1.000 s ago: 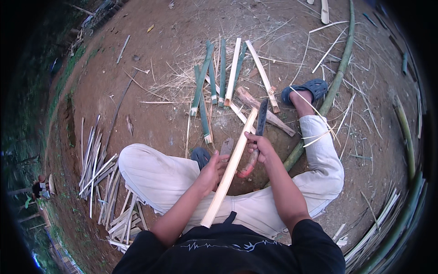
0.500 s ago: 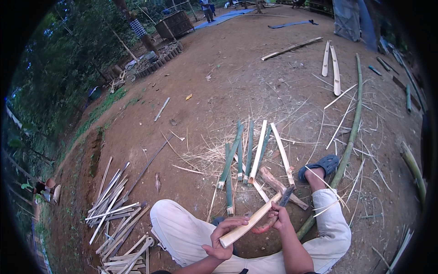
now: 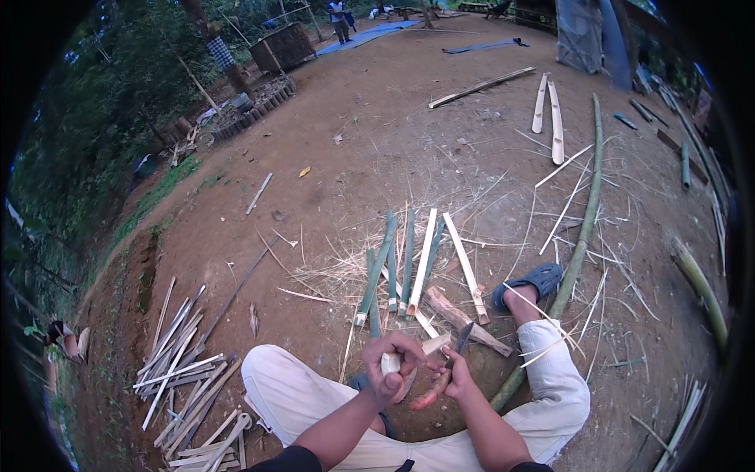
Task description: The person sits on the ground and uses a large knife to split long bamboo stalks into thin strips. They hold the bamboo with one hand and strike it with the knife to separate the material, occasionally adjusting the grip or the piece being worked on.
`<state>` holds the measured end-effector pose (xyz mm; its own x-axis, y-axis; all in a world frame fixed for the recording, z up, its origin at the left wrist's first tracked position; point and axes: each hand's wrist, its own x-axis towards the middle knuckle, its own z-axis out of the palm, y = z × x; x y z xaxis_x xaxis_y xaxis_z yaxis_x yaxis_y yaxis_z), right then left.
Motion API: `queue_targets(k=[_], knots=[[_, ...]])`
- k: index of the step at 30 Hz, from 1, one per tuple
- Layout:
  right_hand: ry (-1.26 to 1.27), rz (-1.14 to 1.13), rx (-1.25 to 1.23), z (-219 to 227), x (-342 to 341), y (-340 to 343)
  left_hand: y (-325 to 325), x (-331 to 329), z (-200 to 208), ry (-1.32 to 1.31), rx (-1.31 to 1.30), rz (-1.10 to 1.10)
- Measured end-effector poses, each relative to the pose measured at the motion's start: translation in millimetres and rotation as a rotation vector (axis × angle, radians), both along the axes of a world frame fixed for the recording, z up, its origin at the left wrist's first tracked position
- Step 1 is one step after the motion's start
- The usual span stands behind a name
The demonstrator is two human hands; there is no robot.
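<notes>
Bamboo strip (image 3: 435, 344), pale and split lengthwise, slants away from the left hand (image 3: 377, 376) toward the right hand (image 3: 456, 376); its near end shows inside the left hand's curl, fingers and thumb wrapped round it. Close beside, the right hand is clamped on the handle of a knife (image 3: 465, 336), whose dark blade points ahead and whose reddish handle end sticks out toward the left hand; whether the right fingertips also press on the strip, I cannot tell. Below and to both sides of the hands spread pale trousers (image 3: 295, 385), the knees set apart. Just beyond the right hand lies a rough brown piece of wood (image 3: 456, 315), and past it, farther right, is a blue clog (image 3: 528, 285). Well to the left of the left hand, thin strips (image 3: 174, 346) are heaped. Straight ahead of both hands, green bamboo pieces (image 3: 407, 259) and pale split pieces (image 3: 464, 267) lie close together over thin shavings (image 3: 362, 256). Right of the right hand, a long green pole (image 3: 591, 204) runs away past the clog. Farther off, ahead and to the right, lie two pale half-round lengths (image 3: 557, 126); farthest from the hands, a standing person (image 3: 339, 20) is near a blue sheet (image 3: 362, 38), right of a dark box (image 3: 283, 43).
</notes>
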<state>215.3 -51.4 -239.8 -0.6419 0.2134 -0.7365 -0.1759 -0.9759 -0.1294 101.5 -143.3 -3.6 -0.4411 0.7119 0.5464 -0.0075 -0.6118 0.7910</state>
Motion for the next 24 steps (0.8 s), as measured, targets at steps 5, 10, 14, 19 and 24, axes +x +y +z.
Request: queue_targets(k=[5,10,14,19,24], knots=[[-0.174,0.082,0.263,-9.1,1.4,-11.9,54.4,-46.3,26.0,-0.091,-0.002,0.044],[-0.329,0.031,0.320,-25.2,12.0,-36.2,111.2,-85.4,3.7,-0.170,-0.116,0.187],[-0.395,0.093,0.378,14.4,21.1,-40.6,127.1,-98.9,15.9,-0.163,-0.170,0.158],[-0.416,0.131,0.383,6.6,25.3,-31.4,140.3,-104.3,19.6,-0.147,-0.203,0.084],[-0.425,0.134,0.391,4.5,19.5,-31.9,145.5,-118.4,19.3,-0.169,-0.210,0.038]])
